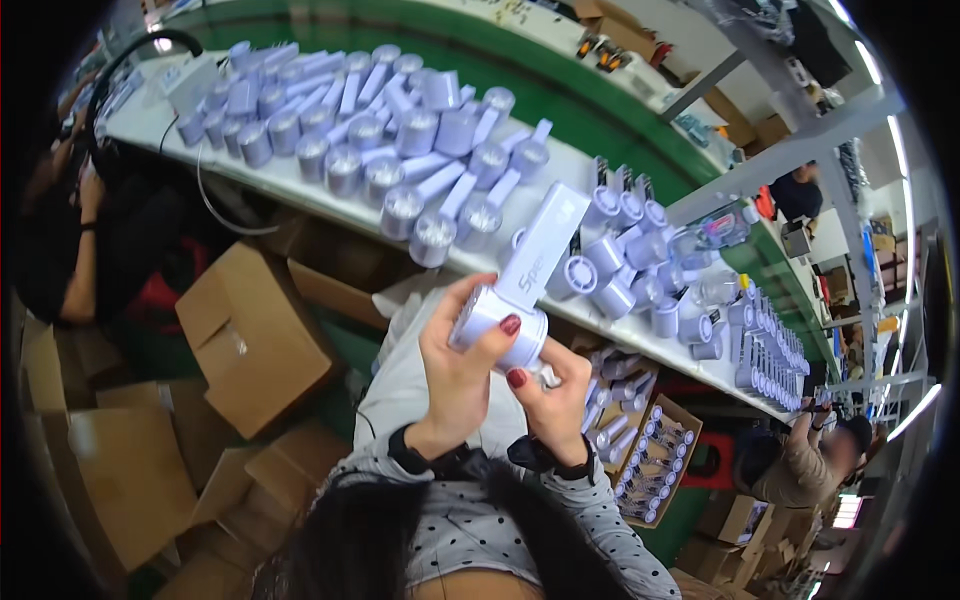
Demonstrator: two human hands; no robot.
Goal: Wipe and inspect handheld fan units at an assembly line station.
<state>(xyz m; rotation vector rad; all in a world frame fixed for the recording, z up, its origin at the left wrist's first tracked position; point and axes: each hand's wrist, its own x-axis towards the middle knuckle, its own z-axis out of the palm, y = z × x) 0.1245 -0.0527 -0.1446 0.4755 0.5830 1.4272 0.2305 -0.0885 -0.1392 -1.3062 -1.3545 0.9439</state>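
A lavender handheld device [545,245] with a drum-shaped head and a flat, straight handle is held up in front of me, its handle pointing up and to the right. My left hand [462,365] wraps around the head from the left, thumb across its front. At the head's lower right edge is my right hand [560,400], fingers bent and thumb close to the index finger. Between them shows a small whitish piece [547,376], too small to name. Many similar lavender devices [385,180] lie crowded on the white table [300,190] beyond.
Clear plastic bottles [725,228] stand among devices on the right. Below the table edge there, an open carton [655,460] holds rows of devices. Cardboard boxes [260,335] crowd the floor at left. Other people sit at far left [85,230] and right [800,460].
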